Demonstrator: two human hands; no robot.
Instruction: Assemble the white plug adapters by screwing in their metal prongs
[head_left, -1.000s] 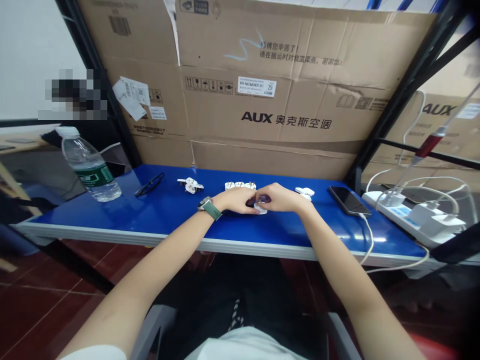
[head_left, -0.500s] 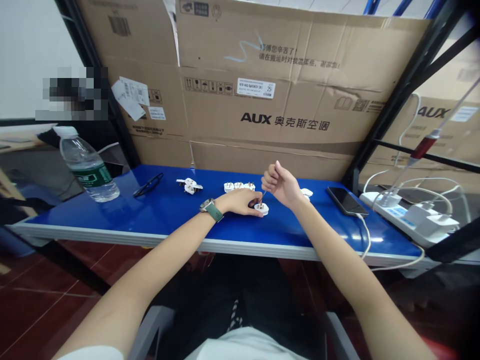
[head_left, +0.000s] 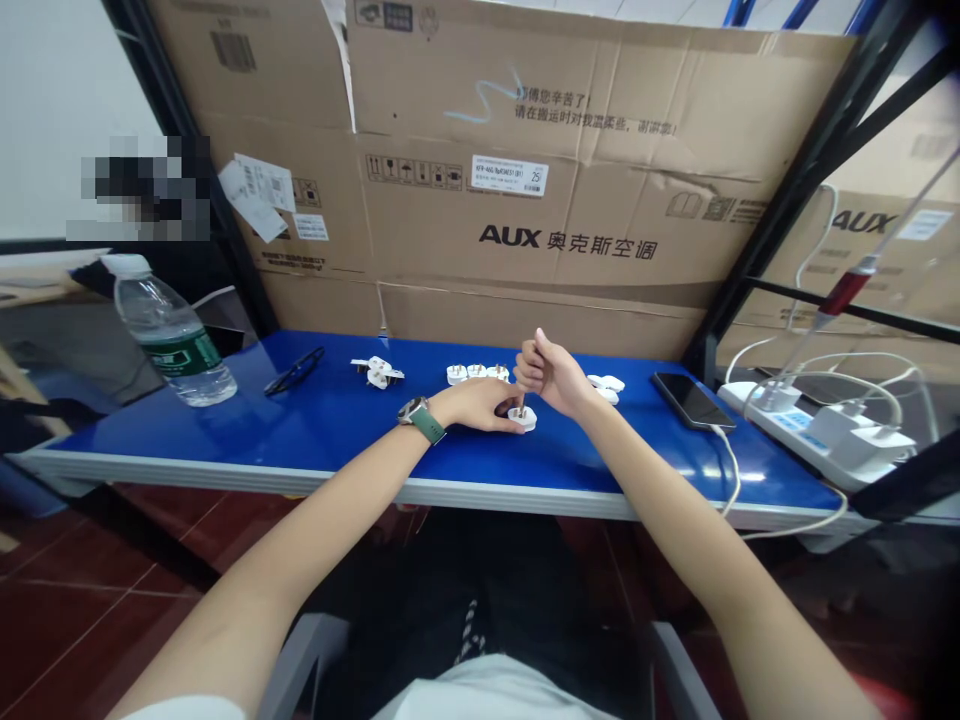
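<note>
My left hand (head_left: 480,402), with a watch (head_left: 424,418) on its wrist, holds a white plug (head_left: 523,420) between thumb and fingers on the blue tabletop. The plug's pins point up. Just above it, my right hand (head_left: 551,370) is closed in a fist around a thin-shafted tool, apparently a screwdriver, whose handle is hidden by the fingers. Behind my left hand stands a row of white plugs (head_left: 477,372), pins up. White plug pieces (head_left: 378,373) lie in a small pile to the left. Smooth white pieces (head_left: 606,386) sit beyond my right wrist.
A water bottle (head_left: 176,350) and black glasses (head_left: 295,371) are at the left of the blue table (head_left: 330,430). At the right lie a phone (head_left: 691,402) on a charging cable and a power strip (head_left: 806,435) with chargers. A cardboard sheet (head_left: 420,230) stands behind the table.
My right hand has moved slightly left and lower over the plug, uncovering more of the white pieces at the right. My left hand keeps the plug in place.
</note>
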